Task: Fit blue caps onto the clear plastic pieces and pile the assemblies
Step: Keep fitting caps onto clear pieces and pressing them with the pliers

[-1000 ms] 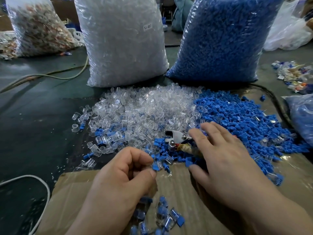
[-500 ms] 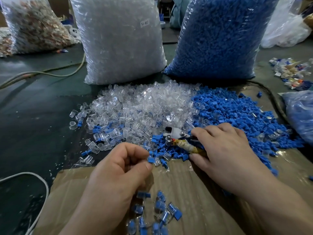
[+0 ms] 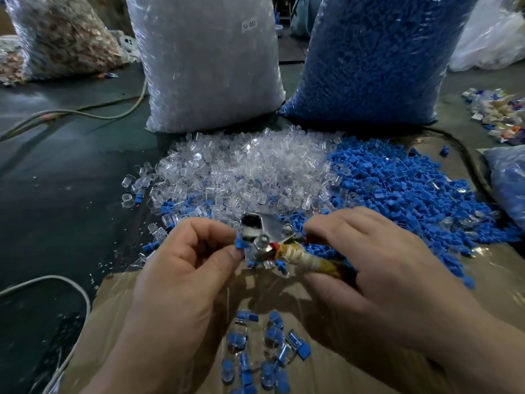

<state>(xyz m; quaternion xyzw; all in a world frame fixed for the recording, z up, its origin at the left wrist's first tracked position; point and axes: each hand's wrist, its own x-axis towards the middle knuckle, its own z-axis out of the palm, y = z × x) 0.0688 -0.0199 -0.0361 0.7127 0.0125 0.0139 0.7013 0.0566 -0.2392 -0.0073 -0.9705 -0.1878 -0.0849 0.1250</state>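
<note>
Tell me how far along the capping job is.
Done: a small pile of capped assemblies lies on the cardboard. In hand: the left hand pinches a blue cap at the metal tool gripped by the right hand. Left: large heaps of clear pieces and loose blue caps.

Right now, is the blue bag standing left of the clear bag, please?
No, the blue bag stands to the right of the clear bag.

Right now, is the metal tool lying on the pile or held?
Held: the right hand grips the metal tool by its taped handle; the left hand pinches a blue cap.
</note>
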